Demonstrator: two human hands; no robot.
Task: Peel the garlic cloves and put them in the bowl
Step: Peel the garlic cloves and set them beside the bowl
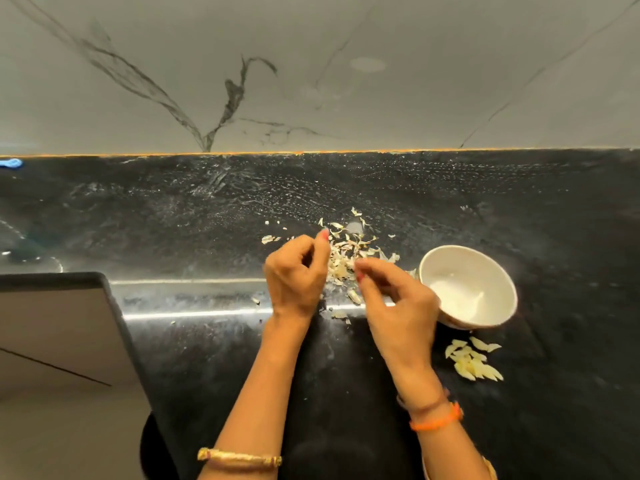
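Note:
A heap of papery garlic skins [346, 252] lies on the black counter [207, 220]. My left hand [298, 275] hovers at the heap's left edge with its fingers curled; whatever is inside them is hidden. My right hand [398, 303] reaches in from the right, its thumb and fingertips pinched together on a small pale garlic piece at the heap's near edge. A white bowl [498, 271] stands tilted just right of my right hand, and its inside looks bare. Several pale peeled garlic cloves [472, 362] lie on the counter in front of the bowl.
A marble-patterned wall [311, 81] rises behind the counter. The counter has a raised step [194, 297] running left to right under my wrists. At the left, a grey floor shows past the counter's edge [117, 323]. A small blue object [10, 163] sits at the far left.

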